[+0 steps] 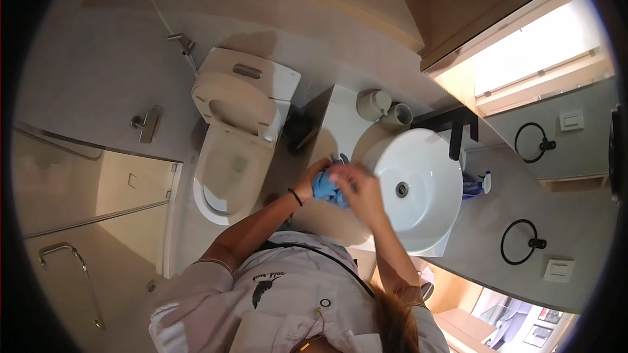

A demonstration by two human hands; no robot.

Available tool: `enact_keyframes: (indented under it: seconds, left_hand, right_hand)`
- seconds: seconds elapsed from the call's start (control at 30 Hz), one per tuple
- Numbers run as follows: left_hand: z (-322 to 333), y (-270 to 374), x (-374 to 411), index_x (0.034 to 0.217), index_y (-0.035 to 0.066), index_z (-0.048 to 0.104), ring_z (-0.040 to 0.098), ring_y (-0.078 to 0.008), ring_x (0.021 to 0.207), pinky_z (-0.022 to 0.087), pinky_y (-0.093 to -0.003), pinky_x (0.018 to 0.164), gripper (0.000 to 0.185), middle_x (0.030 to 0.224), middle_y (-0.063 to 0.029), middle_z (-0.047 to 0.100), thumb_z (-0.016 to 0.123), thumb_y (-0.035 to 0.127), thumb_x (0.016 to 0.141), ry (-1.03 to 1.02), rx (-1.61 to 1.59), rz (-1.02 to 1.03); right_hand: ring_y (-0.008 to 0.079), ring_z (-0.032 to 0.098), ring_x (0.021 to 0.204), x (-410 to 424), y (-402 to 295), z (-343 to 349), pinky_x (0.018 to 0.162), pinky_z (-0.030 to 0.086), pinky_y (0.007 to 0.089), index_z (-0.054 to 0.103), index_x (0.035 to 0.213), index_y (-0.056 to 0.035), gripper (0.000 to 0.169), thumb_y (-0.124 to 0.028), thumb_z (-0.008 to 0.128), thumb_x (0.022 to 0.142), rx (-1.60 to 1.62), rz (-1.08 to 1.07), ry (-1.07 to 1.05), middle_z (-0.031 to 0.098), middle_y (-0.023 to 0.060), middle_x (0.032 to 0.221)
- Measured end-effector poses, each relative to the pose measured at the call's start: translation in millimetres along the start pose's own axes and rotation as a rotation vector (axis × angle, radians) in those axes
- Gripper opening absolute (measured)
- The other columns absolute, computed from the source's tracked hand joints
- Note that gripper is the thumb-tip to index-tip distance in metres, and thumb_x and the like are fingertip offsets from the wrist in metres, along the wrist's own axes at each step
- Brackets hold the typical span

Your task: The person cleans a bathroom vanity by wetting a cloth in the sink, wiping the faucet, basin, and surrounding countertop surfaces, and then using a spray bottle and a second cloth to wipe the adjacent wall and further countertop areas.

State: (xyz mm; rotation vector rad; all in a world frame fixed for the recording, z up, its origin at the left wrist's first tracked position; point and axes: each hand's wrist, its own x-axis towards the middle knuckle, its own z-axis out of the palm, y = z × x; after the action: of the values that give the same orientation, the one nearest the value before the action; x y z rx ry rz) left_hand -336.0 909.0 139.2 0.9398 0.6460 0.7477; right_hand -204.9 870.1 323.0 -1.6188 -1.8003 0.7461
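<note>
My left hand [307,182], with a black band at the wrist, grips a bunched light-blue cloth [326,189]. Over the cloth's right side lies my right hand [364,195], its fingers bent and blurred by motion. Whether those fingers hold the cloth or only touch it cannot be told. A small grey looped piece [340,158] sticks out above the cloth; what it belongs to is hidden. Both hands are above the pale vanity counter [343,113], just left of the round white washbasin [427,211].
A toilet [235,171] with its lid raised stands to the left. Behind the basin are a lidded beige container [371,106], a beige cup [398,116] and a black faucet [456,139]. A purple spray bottle [472,187] stands beyond the basin, near the mirror [549,108].
</note>
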Motion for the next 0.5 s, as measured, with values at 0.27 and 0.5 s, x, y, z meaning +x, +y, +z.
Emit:
enact_keyframes:
  seconds: [0.27, 0.5]
  left_hand:
    - [27.9, 56.3, 40.7, 0.096, -0.001, 0.063, 0.061, -0.0293, 0.085, 0.048, -0.0316, 0.074, 0.021, 0.091, -0.0151, 0.061, 0.065, 0.007, 0.076, 0.145, 0.958, 0.51]
    - [24.4, 39.6, 79.1, 0.099, 0.003, 0.063, 0.058, -0.0132, 0.084, 0.047, -0.0287, 0.076, 0.016, 0.091, -0.0032, 0.063, 0.058, 0.003, 0.084, 0.051, -0.133, 0.258]
  right_hand:
    - [0.0386, 0.056, 0.106, 148.5, 197.8, -68.1, 0.09, 0.043, 0.0457, 0.052, 0.12, 0.0017, 0.067, -0.034, 0.078, 0.07, -0.67, 0.107, 0.216, 0.06, 0.0243, 0.109]
    - [0.0392, 0.051, 0.115, 178.3, 266.1, -48.2, 0.097, 0.036, 0.0534, 0.045, 0.126, -0.0072, 0.093, -0.047, 0.086, 0.053, -1.189, 0.06, 0.213, 0.055, 0.0224, 0.118]
